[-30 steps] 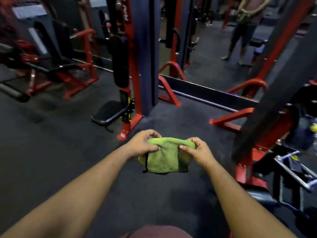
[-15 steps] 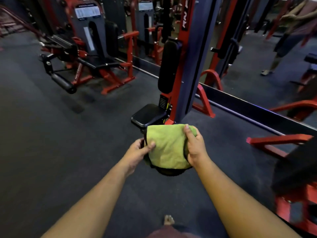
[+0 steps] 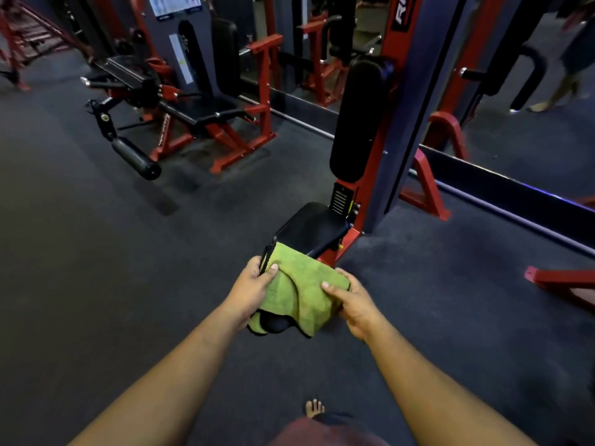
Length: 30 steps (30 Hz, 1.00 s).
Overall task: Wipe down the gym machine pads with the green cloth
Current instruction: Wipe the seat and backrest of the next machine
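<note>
Wiping not yet begun, by my reading: left hand (image 3: 254,284) and right hand (image 3: 351,300) each pinch an edge of the green cloth (image 3: 302,291), held in the air just short of the seat pad (image 3: 309,226), back pad (image 3: 357,117) untouched.

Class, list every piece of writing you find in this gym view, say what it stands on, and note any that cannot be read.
"RA", white letters cut off by the top edge, on the red upright of the nearest machine.
Instruction placard on the far machine's weight stack: print too small and blurred to read.
Pale vertical strip below that placard: unreadable.
Nothing is written on the green cloth.
</note>
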Tool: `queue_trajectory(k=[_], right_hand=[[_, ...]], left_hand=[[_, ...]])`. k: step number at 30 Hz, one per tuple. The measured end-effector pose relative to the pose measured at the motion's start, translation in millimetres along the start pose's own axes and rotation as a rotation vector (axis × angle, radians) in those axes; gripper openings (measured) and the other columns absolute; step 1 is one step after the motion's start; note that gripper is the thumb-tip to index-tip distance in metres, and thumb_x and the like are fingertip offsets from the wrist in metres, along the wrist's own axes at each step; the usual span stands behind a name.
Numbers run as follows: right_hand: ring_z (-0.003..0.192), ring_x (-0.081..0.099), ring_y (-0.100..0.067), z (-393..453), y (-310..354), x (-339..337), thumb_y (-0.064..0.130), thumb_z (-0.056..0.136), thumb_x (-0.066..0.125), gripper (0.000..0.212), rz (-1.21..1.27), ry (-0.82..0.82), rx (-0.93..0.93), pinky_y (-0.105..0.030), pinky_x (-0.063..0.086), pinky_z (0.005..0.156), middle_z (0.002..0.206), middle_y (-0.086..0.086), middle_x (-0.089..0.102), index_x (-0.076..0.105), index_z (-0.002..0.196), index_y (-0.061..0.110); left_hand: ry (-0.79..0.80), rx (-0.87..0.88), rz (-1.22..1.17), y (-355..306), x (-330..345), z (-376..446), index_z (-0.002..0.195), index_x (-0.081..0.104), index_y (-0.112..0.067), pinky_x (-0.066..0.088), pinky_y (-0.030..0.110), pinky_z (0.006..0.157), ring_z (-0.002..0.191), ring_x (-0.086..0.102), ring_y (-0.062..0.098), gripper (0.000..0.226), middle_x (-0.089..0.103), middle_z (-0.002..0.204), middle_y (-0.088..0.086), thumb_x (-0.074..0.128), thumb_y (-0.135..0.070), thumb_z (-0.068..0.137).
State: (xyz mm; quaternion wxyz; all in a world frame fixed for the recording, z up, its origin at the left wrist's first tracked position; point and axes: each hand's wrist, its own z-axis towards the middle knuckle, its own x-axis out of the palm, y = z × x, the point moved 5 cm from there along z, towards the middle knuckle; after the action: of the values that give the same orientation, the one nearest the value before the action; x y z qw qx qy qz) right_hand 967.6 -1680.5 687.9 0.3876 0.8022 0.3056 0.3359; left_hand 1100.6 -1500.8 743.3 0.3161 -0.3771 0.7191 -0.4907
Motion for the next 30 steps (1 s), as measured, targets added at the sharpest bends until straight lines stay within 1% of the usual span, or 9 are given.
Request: queue_trajectory(k=[4,7,11,15,19,21,24,26,30], right_hand=[[0.092,0.069,-0.019,42.5,-4.0,24.5,0.036,0.079,0.081,0.056,0.012,-0.003,0.097,-0.034,0.049,0.076,0.108,-0.004,0.077,0.063,0.126,0.012],[0.090,0.069,-0.014,73.3,-13.1,35.6,0.044,0.095,0.066,0.031,-0.049,0.000,0.220,-0.034,0.045,0.078,0.103,0.004,0.077,0.069,0.115,0.022],[0.107,0.069,-0.023,139.4,-7.5,51.3,0.019,0.100,0.062,0.021,0.102,-0.177,0.097,-0.044,0.053,0.100,0.123,-0.013,0.073,0.065,0.119,0.012],[0.100,0.073,-0.023,190.5,-1.4,58.3,0.012,0.099,0.064,0.021,0.087,-0.450,-0.009,-0.033,0.060,0.082,0.116,-0.013,0.075,0.063,0.120,0.007],[0.100,0.070,-0.030,232.9,-2.5,60.8,0.022,0.096,0.070,0.016,-0.175,-0.722,0.018,-0.042,0.056,0.086,0.107,-0.011,0.073,0.063,0.104,0.009],[0.098,0.067,-0.034,253.9,0.8,59.3,0.023,0.096,0.071,0.019,-0.312,-0.790,0.038,-0.037,0.051,0.079,0.100,-0.009,0.070,0.060,0.101,0.008],[0.097,0.065,-0.033,298.0,5.3,45.2,0.032,0.099,0.065,0.019,-0.538,-0.813,0.068,-0.035,0.044,0.074,0.100,-0.005,0.068,0.057,0.107,0.017],[0.103,0.063,-0.034,341.8,1.0,27.5,0.038,0.101,0.057,0.022,-0.774,-0.795,0.108,-0.042,0.046,0.083,0.110,-0.008,0.067,0.055,0.115,0.021],[0.123,0.054,-0.031,450.6,-8.9,-3.8,0.039,0.102,0.051,0.034,-1.157,-0.657,0.153,-0.055,0.033,0.102,0.128,-0.005,0.059,0.049,0.135,0.030]], left_hand=[[-0.020,-0.022,-0.042,-8.1,-15.1,57.1,0.113,0.059,-0.018,0.056,0.027,0.075,0.092,0.070,0.010,0.010,0.072,0.107,0.001,0.057,-0.023,0.104],[0.024,-0.068,-0.078,-9.7,-20.0,96.0,0.114,0.059,-0.018,0.056,0.027,0.076,0.091,0.070,0.009,0.010,0.072,0.106,0.001,0.055,-0.021,0.105],[0.133,-0.117,-0.020,-5.9,-35.0,173.3,0.116,0.059,-0.020,0.056,0.030,0.080,0.096,0.071,0.013,0.013,0.073,0.114,0.006,0.059,-0.023,0.103],[0.267,-0.120,0.207,0.1,-50.6,247.4,0.123,0.057,-0.020,0.053,0.018,0.071,0.099,0.069,0.012,0.025,0.071,0.113,-0.002,0.064,-0.023,0.100],[0.380,-0.105,0.511,18.8,-54.7,320.6,0.116,0.059,-0.016,0.048,0.024,0.072,0.097,0.067,0.015,0.024,0.071,0.111,0.000,0.070,-0.023,0.095],[0.449,-0.111,0.650,34.2,-49.8,352.2,0.117,0.057,-0.015,0.048,0.029,0.079,0.105,0.067,0.023,0.032,0.070,0.113,0.002,0.073,-0.026,0.092],[0.566,-0.169,0.743,62.0,-34.5,392.5,0.141,0.037,-0.010,0.048,0.031,0.093,0.120,0.061,0.023,0.070,0.062,0.128,0.002,0.079,-0.026,0.087],[0.643,-0.199,0.765,89.3,-20.4,418.9,0.147,0.029,-0.009,0.046,0.028,0.090,0.119,0.060,0.021,0.083,0.061,0.130,0.002,0.082,-0.024,0.085],[0.760,-0.115,1.071,142.6,8.5,473.2,0.144,0.041,-0.019,0.043,0.027,0.074,0.105,0.066,0.025,0.066,0.071,0.112,0.004,0.072,-0.040,0.091]])
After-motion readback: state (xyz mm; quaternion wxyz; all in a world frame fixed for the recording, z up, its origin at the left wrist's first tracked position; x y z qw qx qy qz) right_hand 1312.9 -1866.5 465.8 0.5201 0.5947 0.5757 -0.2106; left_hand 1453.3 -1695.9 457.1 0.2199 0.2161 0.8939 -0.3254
